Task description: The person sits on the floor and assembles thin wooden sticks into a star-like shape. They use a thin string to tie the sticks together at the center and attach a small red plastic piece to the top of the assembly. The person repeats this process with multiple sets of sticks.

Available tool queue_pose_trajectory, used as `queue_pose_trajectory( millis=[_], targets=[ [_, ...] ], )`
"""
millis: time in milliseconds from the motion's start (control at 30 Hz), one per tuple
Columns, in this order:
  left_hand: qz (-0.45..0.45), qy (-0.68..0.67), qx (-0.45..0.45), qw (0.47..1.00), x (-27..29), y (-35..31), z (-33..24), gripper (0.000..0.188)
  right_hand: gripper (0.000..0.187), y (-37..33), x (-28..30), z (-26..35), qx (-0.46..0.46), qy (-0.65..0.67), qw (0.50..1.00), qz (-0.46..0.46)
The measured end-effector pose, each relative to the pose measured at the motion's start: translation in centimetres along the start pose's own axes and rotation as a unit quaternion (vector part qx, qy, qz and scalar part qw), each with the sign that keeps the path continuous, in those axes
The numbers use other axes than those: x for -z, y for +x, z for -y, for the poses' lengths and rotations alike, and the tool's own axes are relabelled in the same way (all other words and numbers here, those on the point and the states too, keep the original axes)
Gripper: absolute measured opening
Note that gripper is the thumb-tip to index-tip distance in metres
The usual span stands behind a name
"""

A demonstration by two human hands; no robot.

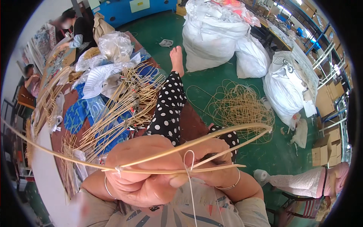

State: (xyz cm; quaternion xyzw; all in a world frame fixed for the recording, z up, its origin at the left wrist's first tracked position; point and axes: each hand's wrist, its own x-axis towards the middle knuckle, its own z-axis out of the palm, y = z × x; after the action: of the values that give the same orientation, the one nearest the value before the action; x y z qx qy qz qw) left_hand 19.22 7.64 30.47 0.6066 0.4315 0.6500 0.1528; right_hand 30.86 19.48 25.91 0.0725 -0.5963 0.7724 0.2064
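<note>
Close in front of me is a thin bamboo strip (211, 131), bent into a narrow loop whose folded tip points right; one long end runs off to the left. My left hand (141, 166) is closed around the crossing strips beside a small white knot. On the other side, my right hand (213, 157) grips the lower strips with bent fingers. Between both hands a white thread (191, 189) makes a small loop around the strips, and its tail hangs down over my lap. The hands partly hide each other's fingertips.
Bundled bamboo sticks (109, 117) lie over blue sheets on a low table at left. A tangled coil of cane (242, 109) rests on the green floor, near large white sacks (208, 41). Other people sit at far left; another person's leg (298, 183) shows at right.
</note>
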Motion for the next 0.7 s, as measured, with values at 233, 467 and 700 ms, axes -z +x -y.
queue_pose_trajectory(
  millis=[233,467,700],
  targets=[
    [-0.007,-0.015,0.033,0.999,-0.2,-0.3,0.3,0.008,0.036,-0.1,0.4,-0.1,-0.014,0.099,0.994,-0.043],
    [-0.041,-0.208,0.181,0.96,-1.9,-0.6,-0.3,0.005,0.029,2.1,2.1,1.9,0.126,-0.025,0.986,0.11],
    [0.002,-0.165,0.139,0.976,-1.6,-1.0,0.8,0.006,0.014,1.9,2.2,0.5,0.041,0.144,0.987,0.054]
  ],
)
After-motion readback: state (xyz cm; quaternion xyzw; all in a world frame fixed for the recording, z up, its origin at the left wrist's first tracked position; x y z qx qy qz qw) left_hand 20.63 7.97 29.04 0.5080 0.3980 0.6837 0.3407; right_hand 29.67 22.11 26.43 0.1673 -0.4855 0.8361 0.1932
